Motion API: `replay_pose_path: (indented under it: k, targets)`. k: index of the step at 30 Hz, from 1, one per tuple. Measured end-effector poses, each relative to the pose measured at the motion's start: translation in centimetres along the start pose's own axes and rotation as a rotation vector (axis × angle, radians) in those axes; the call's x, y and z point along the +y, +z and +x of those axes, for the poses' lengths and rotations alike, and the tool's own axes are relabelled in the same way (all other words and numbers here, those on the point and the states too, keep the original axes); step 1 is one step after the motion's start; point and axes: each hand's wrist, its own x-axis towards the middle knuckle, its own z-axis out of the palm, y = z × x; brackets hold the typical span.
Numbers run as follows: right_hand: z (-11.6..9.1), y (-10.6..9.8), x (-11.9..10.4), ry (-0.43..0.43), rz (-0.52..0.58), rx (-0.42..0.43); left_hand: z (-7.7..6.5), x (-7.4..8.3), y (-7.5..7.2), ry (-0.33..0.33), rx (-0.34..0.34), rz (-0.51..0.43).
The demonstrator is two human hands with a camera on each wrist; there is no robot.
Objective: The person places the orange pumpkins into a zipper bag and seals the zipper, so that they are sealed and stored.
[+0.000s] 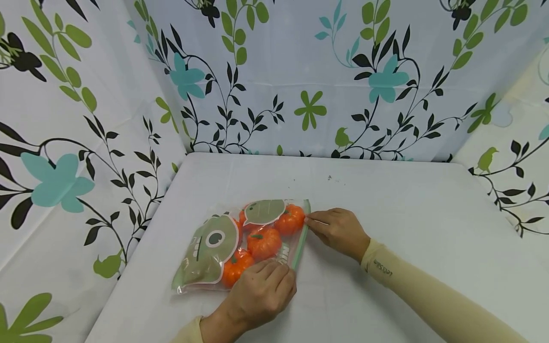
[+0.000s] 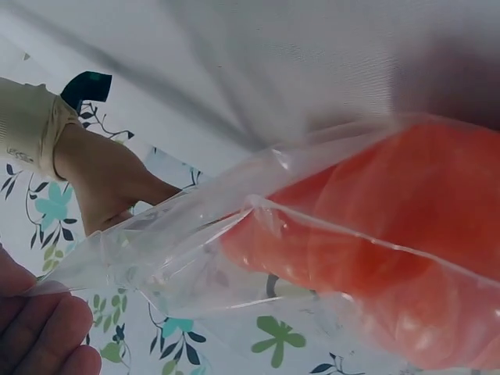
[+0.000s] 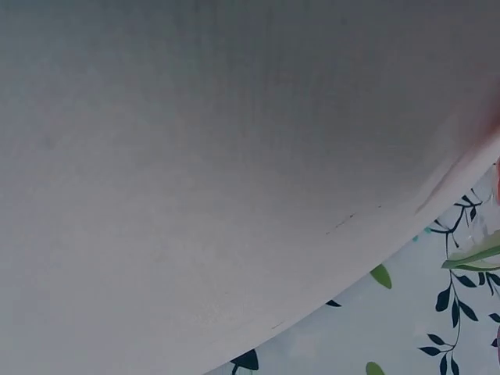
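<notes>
A clear zip bag (image 1: 203, 252) with a green cartoon print lies on the table, with several small orange pumpkins (image 1: 264, 244) inside. Its green zip edge (image 1: 299, 250) faces right. My left hand (image 1: 266, 291) pinches the near end of that edge, and in the left wrist view its curled fingers (image 2: 58, 336) grip the clear plastic. Farther along the same edge, my right hand (image 1: 340, 233) pinches the strip between thumb and fingers. The right wrist view catches just a bit of the green edge (image 3: 478, 255) at its right side.
A white cloth covers the table (image 1: 407, 214). Patterned curtains (image 1: 279, 71) with leaves and flowers hang behind it and on both sides. Small dark specks (image 1: 330, 178) mark the cloth toward the back.
</notes>
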Motion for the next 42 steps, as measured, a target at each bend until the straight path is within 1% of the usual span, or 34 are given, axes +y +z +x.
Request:
replay_pose_path:
  k: [7, 15, 17, 19, 24, 28, 32, 34, 38, 40, 42]
  targets:
    - [-0.1, 0.4, 1.4, 0.040, -0.038, -0.017, 0.4, 0.2, -0.2, 0.032, 0.025, -0.001]
    - [-1.0, 0.8, 3.4, 0.086, -0.065, -0.001, 1.2, 0.7, -0.5, 0.103, 0.094, -0.013]
    - [-1.1, 0.8, 3.7, 0.107, -0.078, -0.009, 1.2, 0.8, -0.6, 0.116, 0.100, -0.016]
    - [-1.2, 0.8, 3.9, 0.129, -0.096, -0.030, 1.1, 0.9, -0.8, 0.110, 0.089, -0.023]
    - [-0.8, 0.5, 3.8, 0.186, -0.122, -0.111, 0.7, 1.1, -0.7, 0.064, 0.047, -0.052]
    - [-0.5, 0.4, 3.7, 0.221, -0.128, -0.169, 0.6, 1.2, -0.2, 0.058, 0.055, -0.056]
    - [-0.3, 0.4, 3.7, 0.243, -0.138, -0.212, 0.5, 1.4, 0.5, 0.022, 0.035, -0.072]
    - [-0.3, 0.6, 3.8, 0.261, -0.144, -0.234, 0.4, 1.6, 0.9, -0.013, 0.011, -0.098]
    - [-0.1, 0.7, 3.9, 0.303, -0.150, -0.286, 0.2, 1.9, 1.9, -0.098, -0.043, -0.192]
    - [0.2, 0.5, 3.9, 0.331, -0.150, -0.316, 0.3, 2.0, 2.4, -0.146, -0.071, -0.239]
    - [0.4, 0.2, 3.9, 0.359, -0.148, -0.328, 0.4, 2.0, 2.8, -0.178, -0.088, -0.273]
